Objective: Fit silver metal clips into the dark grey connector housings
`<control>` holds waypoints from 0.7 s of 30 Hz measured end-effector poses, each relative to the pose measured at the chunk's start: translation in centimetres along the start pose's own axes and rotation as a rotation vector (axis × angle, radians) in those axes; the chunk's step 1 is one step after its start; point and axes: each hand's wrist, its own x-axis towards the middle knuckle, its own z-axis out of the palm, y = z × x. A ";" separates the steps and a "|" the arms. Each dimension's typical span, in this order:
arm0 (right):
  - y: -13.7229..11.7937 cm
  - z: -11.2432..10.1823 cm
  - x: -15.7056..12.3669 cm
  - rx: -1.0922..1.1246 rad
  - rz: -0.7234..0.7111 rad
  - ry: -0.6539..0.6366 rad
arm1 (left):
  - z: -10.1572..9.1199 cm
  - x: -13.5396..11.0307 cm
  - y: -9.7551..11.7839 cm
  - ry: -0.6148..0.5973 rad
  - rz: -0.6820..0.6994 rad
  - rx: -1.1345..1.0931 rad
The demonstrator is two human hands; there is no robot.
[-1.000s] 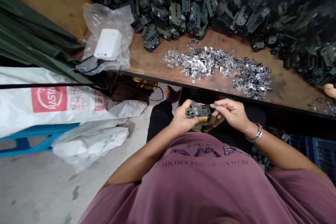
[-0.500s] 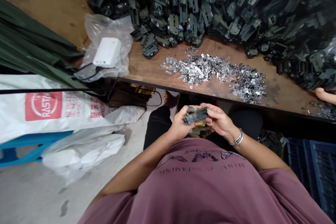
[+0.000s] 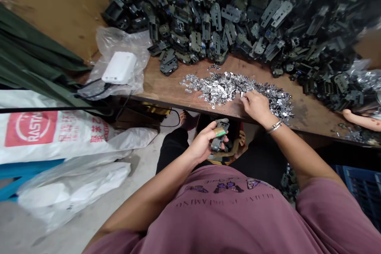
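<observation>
White sack (image 3: 74, 135): well off to the left of both hands, with red print on it.
White box (image 3: 119, 67): past the left hand and over to its left, on clear plastic on the bench (image 3: 160, 83).
Left hand (image 3: 202, 145): low, in front of the body and off the bench; its fingers curl around a grey metal bracket.
Grey metal bracket (image 3: 217, 143): in the left hand, near and to the left of the right hand. Its long way points out from the body, leaning a bit right.
Tan and green band (image 3: 219, 132): by the left thumb, over the bracket; I can't tell if it is wrapped on.
Shiny metal clips (image 3: 222, 87): a loose heap past the left hand, spread on both sides of the right hand's fingers. The right hand is the nearer one.
Right hand (image 3: 257, 107): thumb and fingers bunched, tips down at the heap's near edge. I can't tell if they pinch a clip.
Dark bracket pile (image 3: 232, 16): beyond both hands, behind the clips.
Other person's arm or hand (image 3: 361, 121): well to the right of the right hand.
</observation>
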 end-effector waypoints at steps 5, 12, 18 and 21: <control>1.5 1.4 2.5 -0.254 0.007 -0.090 | 0.5 0.7 0.4 0.096 0.061 0.053; 0.9 1.1 -0.5 -0.024 -0.071 -0.158 | 0.5 1.3 0.1 0.163 0.052 0.110; 0.2 0.9 -2.0 0.041 -0.098 -0.168 | 0.8 1.4 -0.4 0.126 0.010 0.118; 0.2 1.1 -1.8 0.060 -0.068 -0.142 | 0.7 1.3 -0.7 0.123 0.020 0.124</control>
